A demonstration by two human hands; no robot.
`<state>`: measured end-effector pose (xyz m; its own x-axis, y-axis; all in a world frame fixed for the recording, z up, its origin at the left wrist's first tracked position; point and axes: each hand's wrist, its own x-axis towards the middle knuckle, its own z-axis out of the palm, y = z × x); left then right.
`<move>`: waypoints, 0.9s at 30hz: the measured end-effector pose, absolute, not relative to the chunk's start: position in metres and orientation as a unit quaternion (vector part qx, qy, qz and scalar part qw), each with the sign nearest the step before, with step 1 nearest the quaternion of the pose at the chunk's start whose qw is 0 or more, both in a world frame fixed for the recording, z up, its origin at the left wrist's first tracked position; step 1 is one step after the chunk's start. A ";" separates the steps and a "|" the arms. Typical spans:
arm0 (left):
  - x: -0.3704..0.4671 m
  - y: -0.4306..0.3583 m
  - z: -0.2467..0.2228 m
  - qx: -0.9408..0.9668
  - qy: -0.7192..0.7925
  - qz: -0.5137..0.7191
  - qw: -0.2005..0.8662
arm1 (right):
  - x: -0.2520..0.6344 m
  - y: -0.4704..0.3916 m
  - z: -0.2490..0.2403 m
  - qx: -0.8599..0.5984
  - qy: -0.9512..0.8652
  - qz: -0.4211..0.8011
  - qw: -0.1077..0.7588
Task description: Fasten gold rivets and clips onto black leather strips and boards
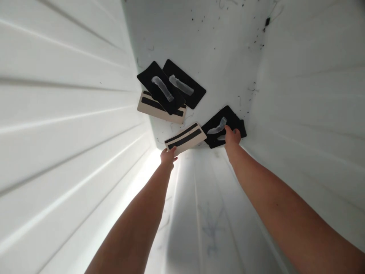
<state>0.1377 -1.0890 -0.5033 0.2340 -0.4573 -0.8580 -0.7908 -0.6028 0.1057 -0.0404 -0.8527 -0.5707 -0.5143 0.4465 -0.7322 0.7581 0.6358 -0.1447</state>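
Note:
My left hand (169, 156) is closed on the near left corner of a beige rectangular panel (190, 139) with two black stripes, its thumb on the upper face. My right hand (232, 136) has its fingers bent at the right side of a black panel (218, 120) that carries a crumpled, whitish translucent strip. Under that one, part of another black panel (242, 128) shows; my hand hides some of both. The beige panel's right end touches or overlaps the black panel's left edge; I cannot tell which.
Two overlapping black panels with whitish strips, a front one (148, 75) and a back one (195, 95), lie at the left over a striped beige panel (159, 113). Tall ribbed white walls (71, 114) surround the white bin floor (228, 68). Black specks and a small black scrap (267, 21) lie around.

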 end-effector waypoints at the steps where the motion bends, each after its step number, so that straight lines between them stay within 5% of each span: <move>1: 0.134 -1.088 -0.505 -0.764 0.405 0.470 0.180 | -0.042 -0.857 -0.572 0.358 0.845 -0.217 0.332; 9: 0.107 -1.082 -0.492 -0.718 0.439 0.518 0.154 | -0.062 -0.901 -0.565 0.227 0.891 -0.172 0.353; 21: 0.029 -1.066 -0.476 -0.659 0.398 0.605 0.203 | -0.012 -0.916 -0.487 -0.114 0.805 -0.294 0.503; 27: -0.007 -1.077 -0.459 -0.615 0.349 0.672 0.218 | -0.016 -0.932 -0.481 -0.093 0.851 -0.283 0.433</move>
